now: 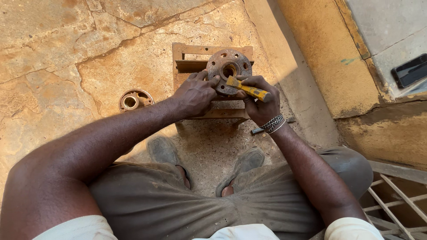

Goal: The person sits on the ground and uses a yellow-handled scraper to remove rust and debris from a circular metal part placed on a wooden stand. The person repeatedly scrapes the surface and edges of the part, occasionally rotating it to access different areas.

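Dusty grey trousers (178, 200), worn sandals (164, 151), white sleeves (80, 229), chain bracelet (272, 123) at right wrist.

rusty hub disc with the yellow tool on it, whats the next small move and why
Probably press the yellow-handled tool tip into the rusty hub disc near its centre hole. The right hand already aims it there, and the left hand steadies the disc on the wooden block.
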